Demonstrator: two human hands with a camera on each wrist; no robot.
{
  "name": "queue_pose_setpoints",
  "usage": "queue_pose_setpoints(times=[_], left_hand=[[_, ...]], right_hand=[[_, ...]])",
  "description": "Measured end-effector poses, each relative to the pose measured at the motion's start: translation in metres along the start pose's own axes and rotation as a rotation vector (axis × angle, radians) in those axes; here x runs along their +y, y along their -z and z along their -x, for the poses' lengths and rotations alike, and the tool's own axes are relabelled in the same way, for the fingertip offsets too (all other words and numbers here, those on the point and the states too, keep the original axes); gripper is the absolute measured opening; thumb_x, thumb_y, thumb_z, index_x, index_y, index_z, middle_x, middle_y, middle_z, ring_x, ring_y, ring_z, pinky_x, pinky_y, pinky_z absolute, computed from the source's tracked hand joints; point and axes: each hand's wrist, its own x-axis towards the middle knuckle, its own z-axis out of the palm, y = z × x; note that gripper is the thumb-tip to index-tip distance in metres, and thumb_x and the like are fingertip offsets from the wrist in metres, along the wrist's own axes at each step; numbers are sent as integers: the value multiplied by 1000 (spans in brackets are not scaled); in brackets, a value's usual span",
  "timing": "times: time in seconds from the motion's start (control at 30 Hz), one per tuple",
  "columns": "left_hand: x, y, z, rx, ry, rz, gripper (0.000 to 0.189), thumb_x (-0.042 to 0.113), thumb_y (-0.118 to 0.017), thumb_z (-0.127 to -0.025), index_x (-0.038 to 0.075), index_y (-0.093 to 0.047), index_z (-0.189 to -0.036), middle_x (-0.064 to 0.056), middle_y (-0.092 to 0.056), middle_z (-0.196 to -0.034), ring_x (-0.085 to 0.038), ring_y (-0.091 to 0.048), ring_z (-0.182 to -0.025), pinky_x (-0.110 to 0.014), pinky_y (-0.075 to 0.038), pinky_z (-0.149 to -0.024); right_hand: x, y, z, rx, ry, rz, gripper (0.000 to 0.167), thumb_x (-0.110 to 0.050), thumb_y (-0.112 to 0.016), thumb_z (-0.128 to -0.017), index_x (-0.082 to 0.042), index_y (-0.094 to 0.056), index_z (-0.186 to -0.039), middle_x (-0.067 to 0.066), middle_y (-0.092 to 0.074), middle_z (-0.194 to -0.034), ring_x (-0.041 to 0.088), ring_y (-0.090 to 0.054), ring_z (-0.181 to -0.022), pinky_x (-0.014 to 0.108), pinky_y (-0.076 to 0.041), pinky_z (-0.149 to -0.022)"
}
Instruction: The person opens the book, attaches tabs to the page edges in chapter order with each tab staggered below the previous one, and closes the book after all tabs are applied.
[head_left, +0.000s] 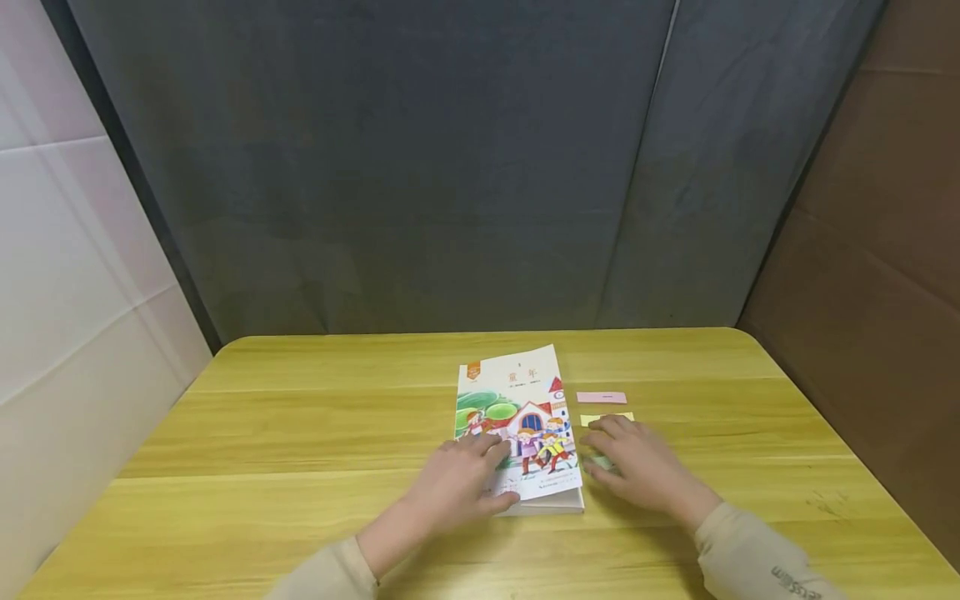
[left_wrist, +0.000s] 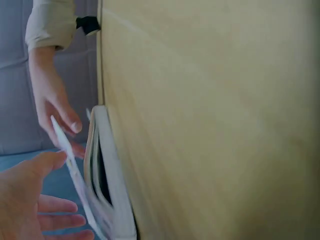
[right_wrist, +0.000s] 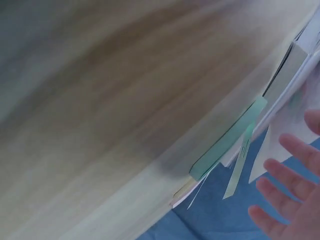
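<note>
A paperback book point(head_left: 517, 387) with a colourful illustrated cover lies on the table, its front cover raised a little off the pages at the near edge. My left hand point(head_left: 457, 479) rests at the cover's lower left, fingers relaxed and thumb close to the cover's edge point(left_wrist: 77, 175). Just right of the book, my right hand point(head_left: 641, 471) hovers with fingers spread over a green sticky-note pad point(right_wrist: 227, 142), mostly hidden by it in the head view. One green slip point(right_wrist: 239, 165) stands up from that pad. Beyond the fingers lie a yellow sticky-note pad point(head_left: 596, 419) and a pink one point(head_left: 602, 397).
The wood-grain table point(head_left: 262, 433) reaches out to both sides of the book. A dark grey cloth wall point(head_left: 412, 183) rises behind it, with a white panel point(head_left: 82, 250) on the left and a brown one point(head_left: 877, 208) on the right.
</note>
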Motion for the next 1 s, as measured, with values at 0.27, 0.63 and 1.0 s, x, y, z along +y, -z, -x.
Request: queue_pose_setpoints(times=[0.27, 0.63, 1.0], left_hand=[[9, -8, -2, 25, -62, -61, 67, 56, -59, -72, 10, -52, -121, -5, -54, -114, -24, -52, -98, -39, -44, -77], [3, -3, 1, 99, -100, -45, 58, 47, -64, -72, 10, -56, -116, -5, -57, -109, -21, -55, -94, -35, -45, -76], [-2, 5, 11, 352, -197, 16, 70, 15, -61, -68, 9, -36, -133, -7, -46, -124, -22, -51, -102, -33, -46, -74]], right_hand=[[-6, -2, 2, -87, 65, -48, 39, -32, -61, -78, -9, -60, -110, 9, -53, -114, 25, -45, -107, 46, -34, -88], [-16, -7, 1, -162, 112, -48, 51, -48, -58, -77, -8, -60, -108, 7, -54, -108, 24, -47, -104, 44, -36, -87], [-18, -7, 2, -151, 143, -64, 48, -44, -65, -72, -11, -60, -107, 3, -55, -106, 21, -49, -100, 42, -39, -83]])
